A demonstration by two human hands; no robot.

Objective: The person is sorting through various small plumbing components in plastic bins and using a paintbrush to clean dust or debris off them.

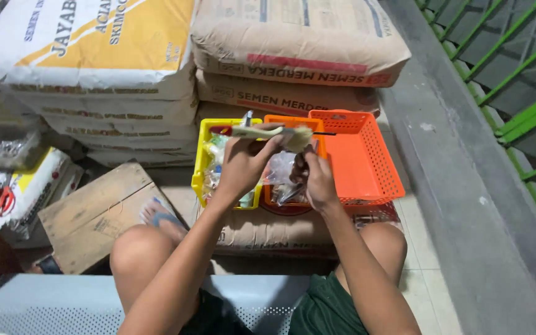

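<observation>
Two hands meet above a row of plastic baskets, and between them sits one small thing — a pale, cream-coloured tool [268, 132] with a slim handle and a rounder, fuzzy-looking end at the right. The left hand [243, 164] has its fingers [267, 147] closed round the handle from below, holding it level over the yellow basket [205, 162]. The right hand [317, 180] is just beneath the rounded end; its fingers are curled in, but whether they pinch that end or something else small I cannot tell.

By its look the tool is light, with a stiff handle, so it should sit easily in one hand. The handle's middle is the sound place to take hold — the soft tip would likely give or fray under a hard pinch, and the dark thin point [325, 133] sticking out past it seems too slight to grip.

The yellow basket and the narrow orange basket [293, 120] beside it hold small clear plastic packets [280, 169], which look slippery and limp. A wider orange basket [367, 155] touches them on the right. All three rest on a brown paper sack [268, 232] lying on the floor, with more sacks [293, 43] stacked behind. A wooden board [94, 214] lies to the left, a sandalled foot [162, 218] at its edge.
</observation>
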